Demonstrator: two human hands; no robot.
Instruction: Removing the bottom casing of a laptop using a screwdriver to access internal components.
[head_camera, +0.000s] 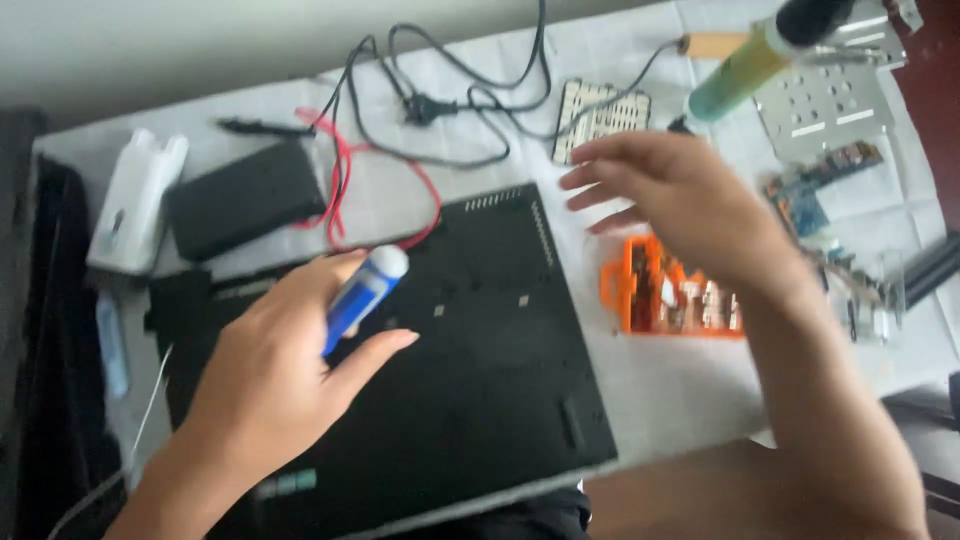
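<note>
Over the laptop (420, 370), left hand (270, 390) grips a screwdriver (362, 295); right hand (680, 205) hovers, fingers spread.

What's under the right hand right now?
Under the right hand lies an orange tray of small bits on the white cloth. The hand hovers open and hides the tray's upper edge; the contents are too blurred to identify.

Desk (690, 385) has a white cover, with a black laptop base (450, 340) lying flat in the middle. Behind it: a black box (245, 198), a white plastic bottle (135, 200), red wires (340, 180), black cables (450, 90) and a white gridded block (600, 115). Right of the laptop base lie an orange bit tray (670, 295), a perforated metal plate (825, 105) and a small blue circuit board (805, 205).
</note>
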